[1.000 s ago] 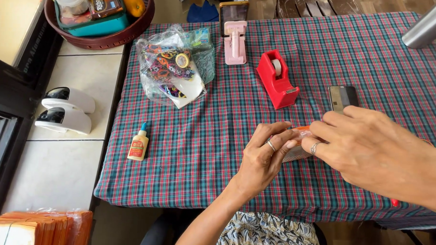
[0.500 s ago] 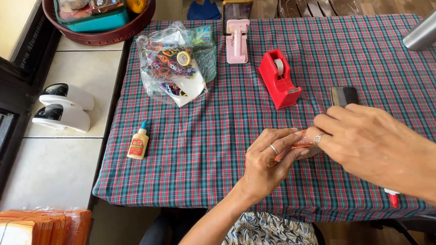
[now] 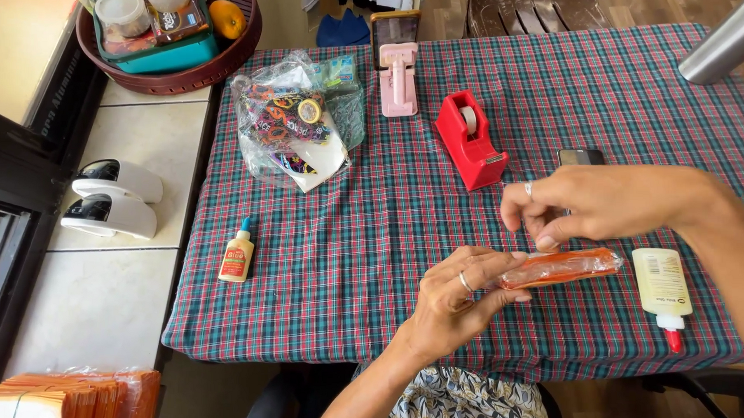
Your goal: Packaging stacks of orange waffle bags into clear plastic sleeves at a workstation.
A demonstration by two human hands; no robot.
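My left hand [image 3: 461,296] grips the near end of a long orange packet in clear wrap [image 3: 569,267], held just above the plaid tablecloth [image 3: 345,257]. My right hand [image 3: 591,202] pinches the top edge of the same packet with thumb and forefinger. A ring shows on each hand. A white glue bottle with a red cap [image 3: 663,289] lies to the right of the packet. A dark phone [image 3: 580,157] lies behind my right hand, partly hidden.
A red tape dispenser [image 3: 470,141] and a pink stand holding a phone [image 3: 397,74] sit behind. A clear bag of coloured items [image 3: 296,128] lies at left, a small glue bottle [image 3: 238,255] nearer. A brown basket [image 3: 168,29] and white objects [image 3: 113,196] rest on the tiled counter.
Both hands have spread apart, exposing the orange packet between them. My right hand lifted and moved right, uncovering the white glue bottle. The view shifted slightly.
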